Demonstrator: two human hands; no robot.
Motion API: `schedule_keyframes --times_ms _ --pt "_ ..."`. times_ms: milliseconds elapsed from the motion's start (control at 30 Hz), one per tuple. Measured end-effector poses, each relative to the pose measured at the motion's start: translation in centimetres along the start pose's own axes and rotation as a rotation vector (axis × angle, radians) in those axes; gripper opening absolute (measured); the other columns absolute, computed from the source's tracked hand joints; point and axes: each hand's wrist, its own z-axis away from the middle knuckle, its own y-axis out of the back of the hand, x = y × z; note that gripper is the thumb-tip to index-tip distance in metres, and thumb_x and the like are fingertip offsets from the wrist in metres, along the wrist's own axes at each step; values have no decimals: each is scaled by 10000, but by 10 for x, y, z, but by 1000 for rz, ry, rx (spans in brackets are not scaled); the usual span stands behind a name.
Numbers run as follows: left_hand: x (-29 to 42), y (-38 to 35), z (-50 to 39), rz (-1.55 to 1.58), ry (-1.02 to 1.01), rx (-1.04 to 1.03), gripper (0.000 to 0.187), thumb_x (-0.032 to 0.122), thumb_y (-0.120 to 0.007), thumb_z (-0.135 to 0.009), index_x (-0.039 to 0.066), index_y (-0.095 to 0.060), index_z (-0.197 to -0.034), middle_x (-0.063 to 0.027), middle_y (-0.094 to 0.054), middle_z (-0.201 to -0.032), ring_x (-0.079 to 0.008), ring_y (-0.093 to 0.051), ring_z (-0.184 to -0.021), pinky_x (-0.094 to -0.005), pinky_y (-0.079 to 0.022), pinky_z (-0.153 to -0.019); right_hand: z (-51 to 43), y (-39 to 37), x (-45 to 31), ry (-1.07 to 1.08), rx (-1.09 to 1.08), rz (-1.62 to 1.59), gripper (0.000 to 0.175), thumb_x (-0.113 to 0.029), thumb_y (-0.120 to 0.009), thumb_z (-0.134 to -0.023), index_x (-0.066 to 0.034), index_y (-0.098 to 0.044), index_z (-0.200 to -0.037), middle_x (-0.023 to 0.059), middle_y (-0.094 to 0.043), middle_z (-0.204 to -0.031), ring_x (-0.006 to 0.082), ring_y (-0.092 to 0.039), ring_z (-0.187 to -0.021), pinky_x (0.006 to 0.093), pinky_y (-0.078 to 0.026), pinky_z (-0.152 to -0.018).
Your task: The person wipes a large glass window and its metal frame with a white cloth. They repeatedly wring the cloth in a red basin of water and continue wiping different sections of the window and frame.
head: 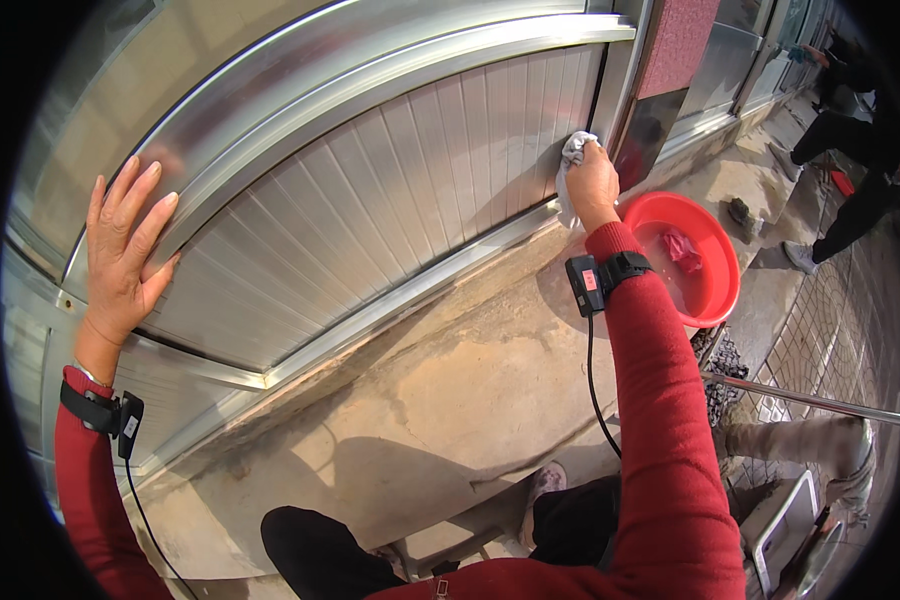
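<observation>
With its fingers spread, my left hand (124,247) rests against the metal frame (217,172) at the left. My right hand (594,184) grips a crumpled pale cloth (576,150) at the right end of a ribbed metal panel (420,165), close to the upright of the frame. Part of the cloth hangs below the fingers, and the rest is hidden by the hand. A red plastic basin (724,262) stands just right of my right wrist. It holds cloudy water with a pink-red cloth (680,251) in it.
A concrete ledge (450,390) runs below the panel. A metal pole (817,401) juts in at the right, near a white rectangular basin (765,555). Another person (855,150) stands farther along the wall. A dark stone (742,214) lies beyond the red basin. Cables hang from both wrist devices.
</observation>
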Motion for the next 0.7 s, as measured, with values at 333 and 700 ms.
schedule_keyframes --times_ms 333,700 --pt "0 -2 1 0 1 16 670 118 -749 -727 187 -584 -1373 -77 -468 -1523 -333 -370 -1459 -563 -213 -1220 -86 66 -59 172 807 -475 262 -145 -713 -860 -44 -633 -1087 156 -616 -1058 364 -607 -981 411 -491 -895" --pt "3 1 -1 -15 -4 17 668 104 -736 -732 175 -572 -1375 -74 -464 -1522 -338 -370 -1457 -572 -215 -1220 8 57 -28 -52 172 -349 267 -88 -715 -797 -64 -619 -1044 129 -633 -1075 366 -633 -1004 416 -511 -884"
